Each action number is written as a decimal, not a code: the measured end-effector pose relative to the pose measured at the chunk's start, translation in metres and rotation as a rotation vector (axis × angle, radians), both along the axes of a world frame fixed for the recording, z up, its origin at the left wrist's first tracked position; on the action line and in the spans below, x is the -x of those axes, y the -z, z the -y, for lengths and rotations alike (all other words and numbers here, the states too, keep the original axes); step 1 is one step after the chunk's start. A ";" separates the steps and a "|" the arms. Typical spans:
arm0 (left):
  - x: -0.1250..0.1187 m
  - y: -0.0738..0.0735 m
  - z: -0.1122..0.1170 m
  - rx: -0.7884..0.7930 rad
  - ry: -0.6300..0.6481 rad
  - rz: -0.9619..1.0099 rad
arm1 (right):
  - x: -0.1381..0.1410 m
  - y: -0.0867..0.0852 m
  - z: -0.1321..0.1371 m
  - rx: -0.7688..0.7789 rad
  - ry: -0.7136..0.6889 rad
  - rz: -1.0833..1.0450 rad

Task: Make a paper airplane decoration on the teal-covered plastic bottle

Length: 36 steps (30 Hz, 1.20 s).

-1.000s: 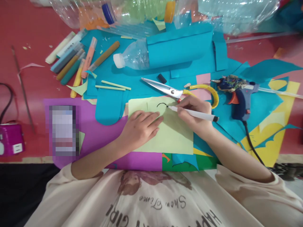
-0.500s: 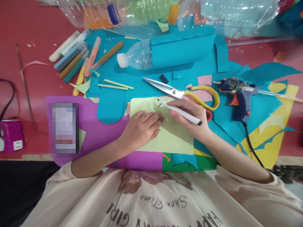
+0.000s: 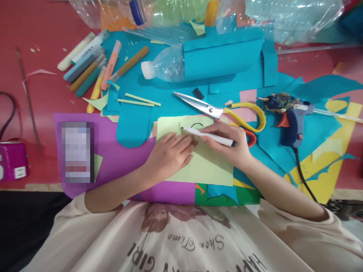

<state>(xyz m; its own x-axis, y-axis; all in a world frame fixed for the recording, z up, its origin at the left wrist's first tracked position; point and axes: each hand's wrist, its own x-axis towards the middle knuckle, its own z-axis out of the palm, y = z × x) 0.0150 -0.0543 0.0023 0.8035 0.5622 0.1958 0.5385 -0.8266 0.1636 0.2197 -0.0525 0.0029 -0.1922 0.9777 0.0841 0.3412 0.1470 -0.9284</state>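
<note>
My right hand (image 3: 229, 145) is closed round a white marker (image 3: 208, 136) whose black tip points left and touches a pale green sheet of paper (image 3: 204, 168). A short black curved line (image 3: 196, 124) is drawn near the sheet's top edge. My left hand (image 3: 168, 155) lies flat on the left part of the same sheet, fingers stretched out and close together, holding it down. The sheet rests on purple paper (image 3: 119, 158).
Yellow-handled scissors (image 3: 221, 111) lie just beyond the sheet. A blue glue gun (image 3: 286, 111) lies to the right, its cable trailing toward me. A plastic bottle wrapped in blue paper (image 3: 204, 60), several markers (image 3: 90, 68) and a purple box (image 3: 13, 160) lie around.
My right hand has swung the marker from pointing at the black line's right end to lying flatter, its tip moved left along the sheet. My left hand has stayed put.
</note>
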 end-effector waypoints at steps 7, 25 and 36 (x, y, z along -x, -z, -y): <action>0.000 0.000 0.001 -0.005 -0.003 -0.002 | 0.001 0.002 -0.001 0.000 -0.022 0.024; -0.001 -0.001 0.000 -0.029 -0.003 0.011 | 0.002 0.003 0.000 -0.030 -0.002 0.019; 0.000 -0.001 0.000 -0.009 0.003 0.006 | 0.001 0.004 0.003 -0.086 0.096 0.032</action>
